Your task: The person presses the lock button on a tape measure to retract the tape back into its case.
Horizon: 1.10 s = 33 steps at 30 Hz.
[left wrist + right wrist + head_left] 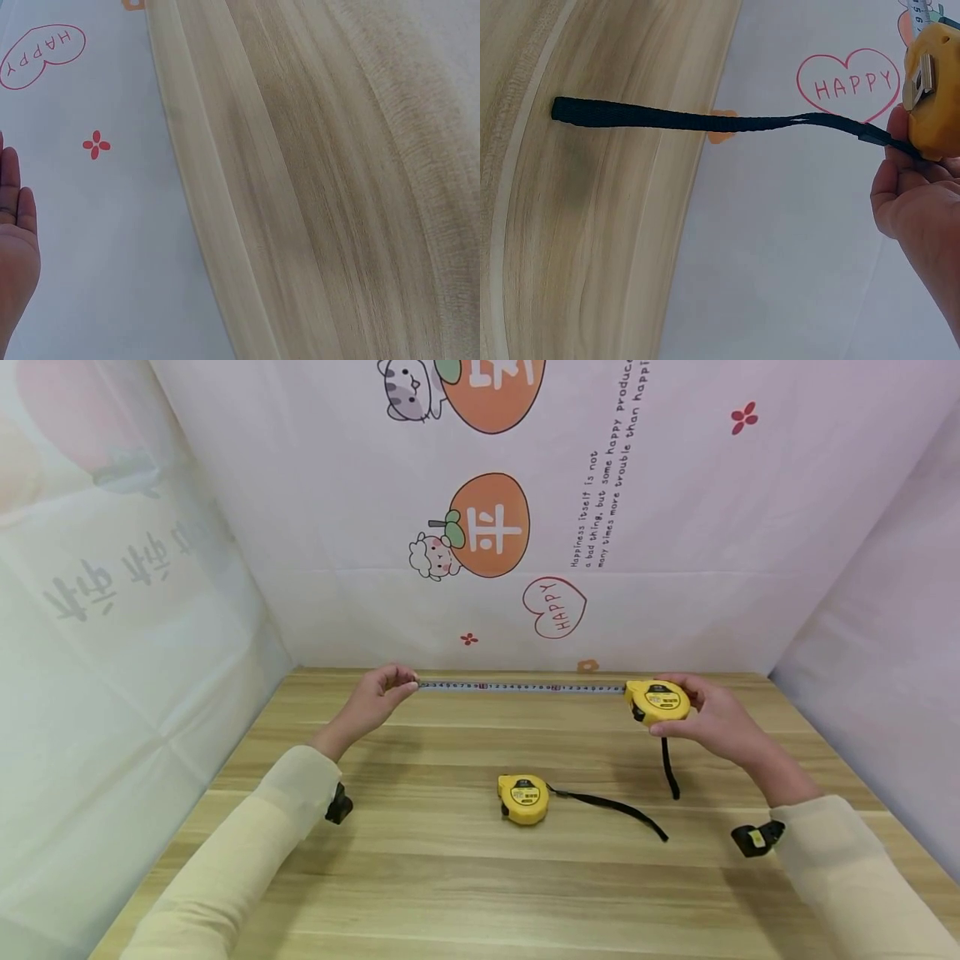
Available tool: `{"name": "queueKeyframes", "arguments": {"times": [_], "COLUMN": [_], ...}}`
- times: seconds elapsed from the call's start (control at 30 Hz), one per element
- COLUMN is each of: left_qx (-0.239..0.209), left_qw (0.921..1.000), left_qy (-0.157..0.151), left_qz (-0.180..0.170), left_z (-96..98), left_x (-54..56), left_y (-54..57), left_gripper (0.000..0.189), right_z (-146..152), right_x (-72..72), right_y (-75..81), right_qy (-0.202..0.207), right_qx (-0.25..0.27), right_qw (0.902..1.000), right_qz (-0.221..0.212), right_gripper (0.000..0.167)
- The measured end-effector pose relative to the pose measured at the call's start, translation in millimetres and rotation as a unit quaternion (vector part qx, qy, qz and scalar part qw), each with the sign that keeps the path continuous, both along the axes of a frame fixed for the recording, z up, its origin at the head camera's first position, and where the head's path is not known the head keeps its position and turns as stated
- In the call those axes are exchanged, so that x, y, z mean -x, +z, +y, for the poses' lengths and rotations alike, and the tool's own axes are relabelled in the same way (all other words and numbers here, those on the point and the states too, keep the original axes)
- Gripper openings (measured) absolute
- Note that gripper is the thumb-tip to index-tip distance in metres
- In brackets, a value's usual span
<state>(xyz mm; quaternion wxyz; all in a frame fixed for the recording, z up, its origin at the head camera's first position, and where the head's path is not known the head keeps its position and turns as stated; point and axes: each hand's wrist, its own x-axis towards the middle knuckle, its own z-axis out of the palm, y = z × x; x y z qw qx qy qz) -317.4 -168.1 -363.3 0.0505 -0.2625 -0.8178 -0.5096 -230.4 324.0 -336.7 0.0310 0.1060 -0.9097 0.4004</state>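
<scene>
My right hand (708, 718) grips a yellow tape measure (660, 700) above the right side of the table, its black strap (670, 768) hanging down. From its case a white blade (517, 687) runs straight out to the left. Between thumb and fingertips my left hand (375, 697) pinches the blade's free end. In the right wrist view the case (937, 97) shows its metal clip, with fingers wrapped below it. Only part of the left hand (16, 240) appears in the left wrist view; the blade is out of sight there. A second yellow tape measure (524, 799) lies on the table.
The wooden table (420, 893) ends at a white printed cloth (360, 593) behind it, with more cloth at both sides. From the lying tape measure a black strap (615, 807) stretches right. A small black camera sits at each wrist.
</scene>
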Motion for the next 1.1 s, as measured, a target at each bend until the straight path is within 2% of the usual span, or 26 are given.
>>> {"name": "queueKeyframes", "arguments": {"times": [0.5, 1.1], "left_qx": [-0.006, -0.012], "left_qw": [0.9999, 0.9998], "left_qy": [-0.008, -0.015], "left_qz": [0.005, -0.006], "left_z": [5.6, 18.5], "left_x": [0.4, -2.2], "left_y": [-0.3, 1.1], "left_gripper": [0.02, 0.021], "right_z": [-4, -14], "right_x": [1.5, 2.0], "right_y": [2.4, 4.9], "right_qy": [0.011, 0.005], "right_qx": [0.008, 0.021], "right_qw": [0.9999, 0.9997], "right_qz": [-0.01, 0.01], "right_gripper": [0.08, 0.079]}}
